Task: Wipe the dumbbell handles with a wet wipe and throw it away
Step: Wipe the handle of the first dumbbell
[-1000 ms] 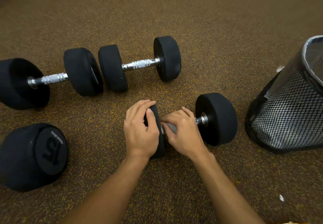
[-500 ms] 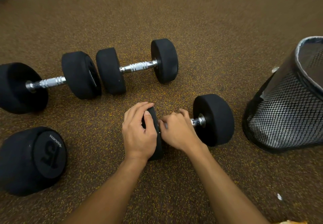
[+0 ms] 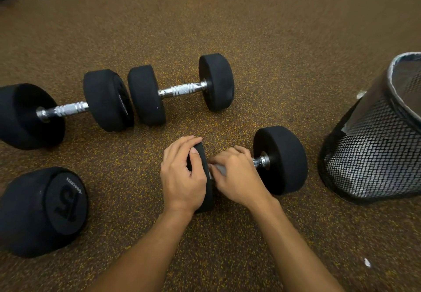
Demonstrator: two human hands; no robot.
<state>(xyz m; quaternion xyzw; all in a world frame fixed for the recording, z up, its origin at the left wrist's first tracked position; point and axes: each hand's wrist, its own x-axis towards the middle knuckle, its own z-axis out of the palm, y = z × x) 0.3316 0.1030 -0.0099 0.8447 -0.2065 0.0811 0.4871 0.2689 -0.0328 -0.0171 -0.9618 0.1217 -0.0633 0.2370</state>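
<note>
Fingers point(image 3: 238, 152) of the right hand point(image 3: 239, 177) curl round the wipe point(image 3: 219, 170) on the handle point(image 3: 258, 161) of the near dumbbell point(image 3: 281, 159), having slid toward the plate point(image 3: 208, 196) the left hand point(image 3: 182, 173) grips, so this handle is mid-wipe, with the bin point(image 3: 364, 166) close by.

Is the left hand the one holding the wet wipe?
No, the left hand grips the black rubber head of the nearest dumbbell, while the right hand wraps the grey wipe round its chrome handle.
</note>
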